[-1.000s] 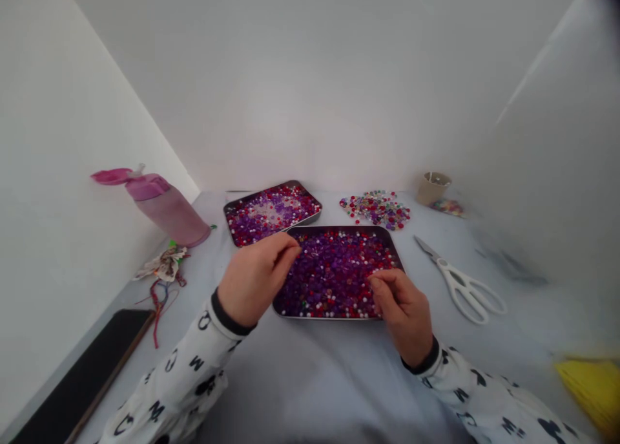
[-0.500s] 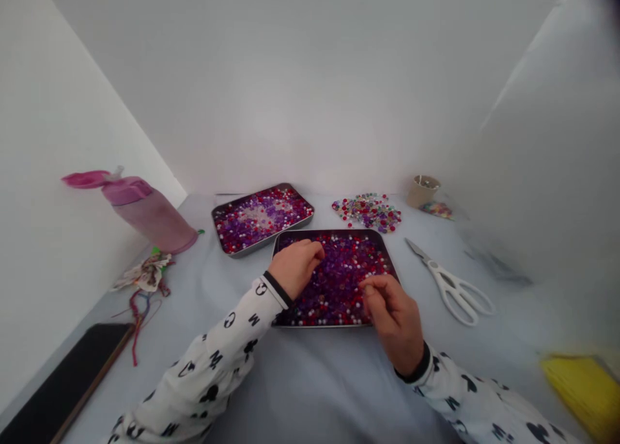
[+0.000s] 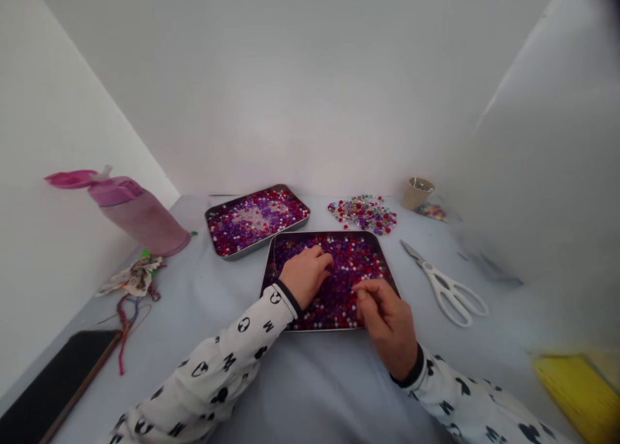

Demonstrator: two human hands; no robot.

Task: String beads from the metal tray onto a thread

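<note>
Both my hands are over the front metal tray [image 3: 331,329], which is filled with purple, red and white beads [image 3: 346,260]. My left hand [image 3: 306,276] is above the left half of the tray, its fingers curled down toward the beads. Thumb and index finger of my right hand [image 3: 386,318] are pinched together over the tray's right side. Anything held in either hand is too small or hidden to make out. A faint thin line, perhaps thread, curves near the tray's upper left corner.
Behind stands a second bead tray [image 3: 242,253], beside a loose bead pile [image 3: 363,212]. A small cup [image 3: 415,195] and white-handled scissors [image 3: 448,287] are at right, a yellow object [image 3: 576,392] nearer. At left are a pink bottle [image 3: 143,218], colored cords [image 3: 126,318] and a phone [image 3: 61,382].
My left hand has moved right and slightly nearer to me, closer to my right hand. My right hand stays pinched with little shift. The whole view has slid slightly.
</note>
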